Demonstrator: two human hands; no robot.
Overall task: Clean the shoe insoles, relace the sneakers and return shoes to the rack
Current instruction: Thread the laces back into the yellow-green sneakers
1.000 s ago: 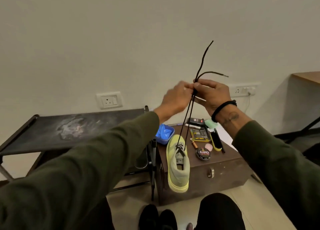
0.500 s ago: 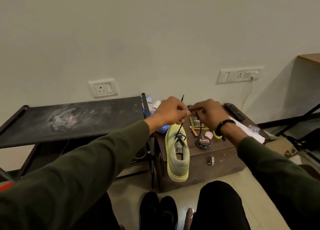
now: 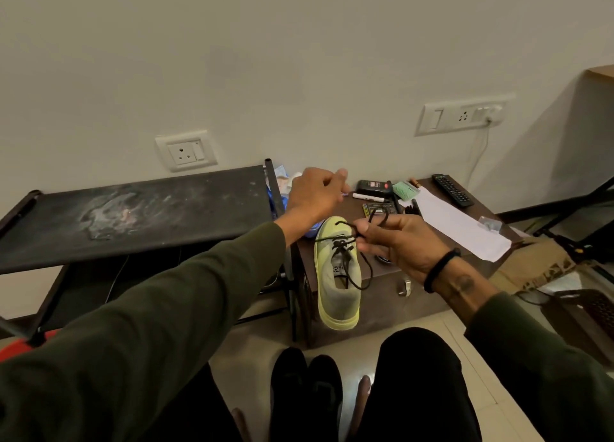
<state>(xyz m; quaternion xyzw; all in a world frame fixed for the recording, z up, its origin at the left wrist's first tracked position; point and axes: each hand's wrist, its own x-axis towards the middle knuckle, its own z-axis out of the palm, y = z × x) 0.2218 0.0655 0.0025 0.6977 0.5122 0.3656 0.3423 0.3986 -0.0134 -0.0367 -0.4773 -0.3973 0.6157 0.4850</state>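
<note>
A yellow-green sneaker [image 3: 337, 275] lies on the front left of a brown box [image 3: 382, 297], its heel hanging over the front edge. A black lace [image 3: 345, 249] is threaded through its lower eyelets. My right hand [image 3: 398, 242] pinches both lace strands just right of the sneaker's toe, and a loop of lace droops beside the shoe. My left hand [image 3: 315, 192] hovers behind the sneaker with fingers loosely curled and nothing visible in it. The black shoe rack [image 3: 133, 209] stands to the left, its top shelf dusty and bare.
Behind the sneaker the box top holds a black bottle [image 3: 373, 185], a marker, a brush, a white paper [image 3: 461, 225] and a remote [image 3: 452, 190]. A blue container [image 3: 312, 232] peeks out under my left wrist. Black shoes [image 3: 305, 391] sit on the floor between my knees. A laptop [image 3: 594, 308] lies at right.
Both hands came down from chest height to the sneaker. My left hand let go of the lace and moved back left, while my right hand kept the strands, now slack and looped.
</note>
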